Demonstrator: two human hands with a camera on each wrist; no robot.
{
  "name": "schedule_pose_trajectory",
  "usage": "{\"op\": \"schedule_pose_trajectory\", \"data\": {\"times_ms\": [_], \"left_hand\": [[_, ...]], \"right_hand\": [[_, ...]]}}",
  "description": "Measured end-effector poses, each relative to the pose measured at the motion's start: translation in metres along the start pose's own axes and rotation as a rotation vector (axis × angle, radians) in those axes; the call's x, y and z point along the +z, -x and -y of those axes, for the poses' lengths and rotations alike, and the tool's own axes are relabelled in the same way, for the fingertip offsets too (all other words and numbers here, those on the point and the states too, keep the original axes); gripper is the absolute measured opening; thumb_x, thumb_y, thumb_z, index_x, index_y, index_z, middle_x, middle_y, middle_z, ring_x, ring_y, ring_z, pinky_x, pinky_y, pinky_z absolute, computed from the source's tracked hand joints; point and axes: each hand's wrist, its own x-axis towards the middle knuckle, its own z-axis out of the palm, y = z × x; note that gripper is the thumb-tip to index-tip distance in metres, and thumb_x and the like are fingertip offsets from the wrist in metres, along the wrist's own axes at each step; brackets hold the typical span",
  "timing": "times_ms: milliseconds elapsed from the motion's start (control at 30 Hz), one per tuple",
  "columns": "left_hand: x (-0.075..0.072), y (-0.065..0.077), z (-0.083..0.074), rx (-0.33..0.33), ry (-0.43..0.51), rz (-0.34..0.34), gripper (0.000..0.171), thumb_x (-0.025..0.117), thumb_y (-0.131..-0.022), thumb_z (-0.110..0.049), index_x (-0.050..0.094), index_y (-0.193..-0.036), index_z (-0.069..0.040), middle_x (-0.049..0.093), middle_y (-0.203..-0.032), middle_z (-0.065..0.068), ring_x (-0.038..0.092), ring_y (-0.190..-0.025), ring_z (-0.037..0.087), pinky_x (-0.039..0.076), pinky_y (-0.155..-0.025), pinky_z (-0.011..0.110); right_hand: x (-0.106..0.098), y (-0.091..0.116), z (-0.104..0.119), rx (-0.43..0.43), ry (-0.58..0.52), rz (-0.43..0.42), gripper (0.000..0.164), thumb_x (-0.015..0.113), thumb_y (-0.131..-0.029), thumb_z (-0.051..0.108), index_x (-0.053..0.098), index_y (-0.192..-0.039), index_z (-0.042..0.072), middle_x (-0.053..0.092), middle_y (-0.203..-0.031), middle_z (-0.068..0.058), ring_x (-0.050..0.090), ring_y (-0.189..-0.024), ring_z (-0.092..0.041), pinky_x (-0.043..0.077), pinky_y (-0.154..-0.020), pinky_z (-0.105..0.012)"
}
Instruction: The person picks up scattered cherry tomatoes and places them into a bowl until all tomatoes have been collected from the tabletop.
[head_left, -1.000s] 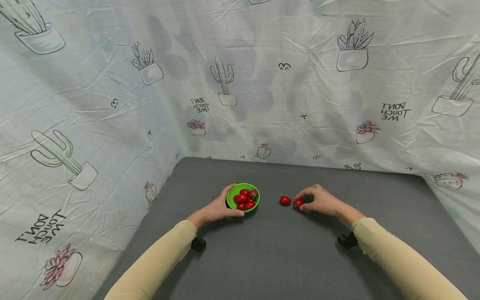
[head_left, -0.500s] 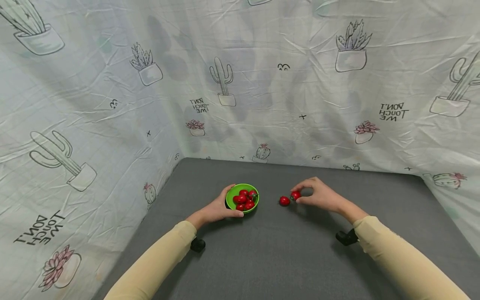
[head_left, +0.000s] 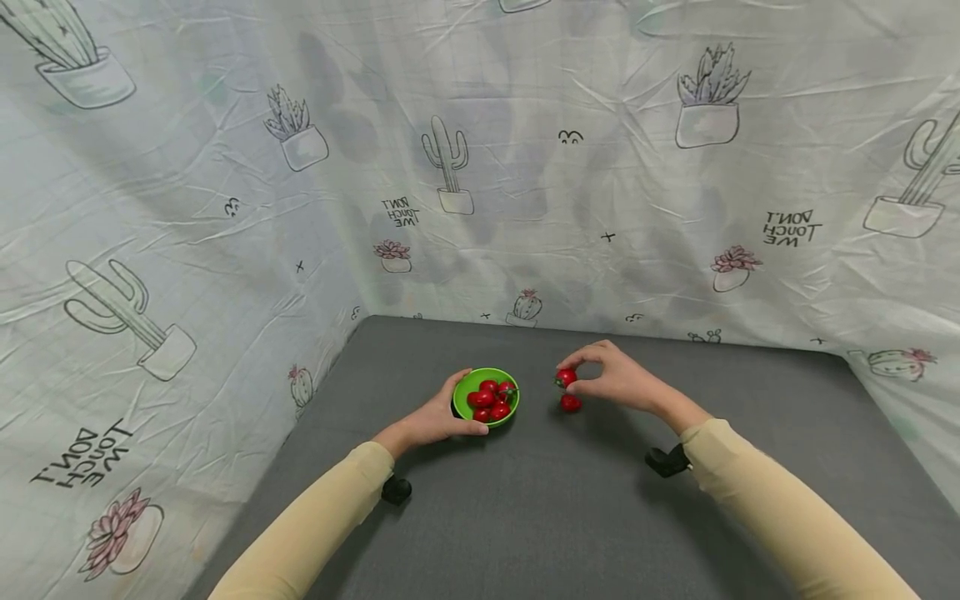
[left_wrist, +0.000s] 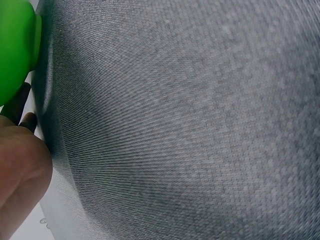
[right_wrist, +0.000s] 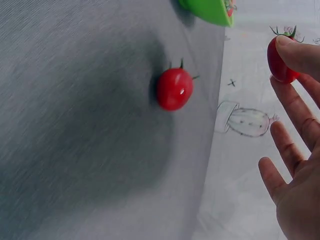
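Observation:
My left hand (head_left: 437, 417) grips a small green bowl (head_left: 462, 388) from its left side, thumb along the near rim. Several red cherry tomatoes (head_left: 485, 398) lie inside the bowl. Between thumb and fingertips, my right hand (head_left: 621, 379) pinches another cherry tomato (right_wrist: 281, 61) with a green stalk, raised above the table; its other fingers are spread in the right wrist view. Just below that hand, a single cherry tomato (right_wrist: 174, 89) rests on the table. In the left wrist view only the bowl's side (left_wrist: 17, 47) and part of the left hand (left_wrist: 20, 167) show.
A dark grey cloth-covered table (head_left: 487, 517) carries everything. Behind it and along the left hangs a pale curtain (head_left: 510, 167) printed with cacti and mirrored lettering. Black straps with cameras (head_left: 667, 460) sit at both wrists.
My right hand has lifted its cherry tomato off the table and moved it left, over the one still lying there. The left hand and bowl have stayed put.

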Motion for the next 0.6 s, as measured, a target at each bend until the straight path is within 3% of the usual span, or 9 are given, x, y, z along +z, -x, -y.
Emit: {"op": "schedule_pose_trajectory", "data": {"times_ms": [133,400,600], "left_hand": [[0.000,0.000,0.000,0.002,0.012,0.000,0.114,0.088,-0.081,-0.045,0.013,-0.164,-0.024,0.026,-0.163,0.011,0.031,-0.147,0.027,0.030,-0.116,0.051],[0.000,-0.001,0.001,0.004,0.016,0.006,0.115,0.088,-0.081,-0.045,0.011,-0.164,-0.024,0.026,-0.163,0.011,0.032,-0.147,0.028,0.031,-0.115,0.052],[0.000,-0.003,-0.001,-0.009,0.009,-0.005,0.115,0.088,-0.080,-0.046,0.012,-0.164,-0.024,0.028,-0.162,0.010,0.034,-0.145,0.026,0.032,-0.115,0.050]], "right_hand": [[0.004,-0.011,0.007,-0.007,-0.012,0.008,0.033,0.078,-0.092,0.039,0.073,-0.123,0.029,0.060,-0.124,0.006,0.035,-0.135,-0.025,0.038,-0.102,-0.056],[0.011,-0.033,0.014,-0.023,-0.012,0.024,0.038,0.078,-0.093,0.038,0.073,-0.127,0.022,0.062,-0.123,0.006,0.036,-0.132,-0.026,0.036,-0.105,-0.057],[0.016,-0.045,0.019,-0.034,-0.007,0.023,0.034,0.078,-0.093,0.036,0.074,-0.124,0.024,0.062,-0.121,0.006,0.038,-0.130,-0.027,0.036,-0.105,-0.056]]}}
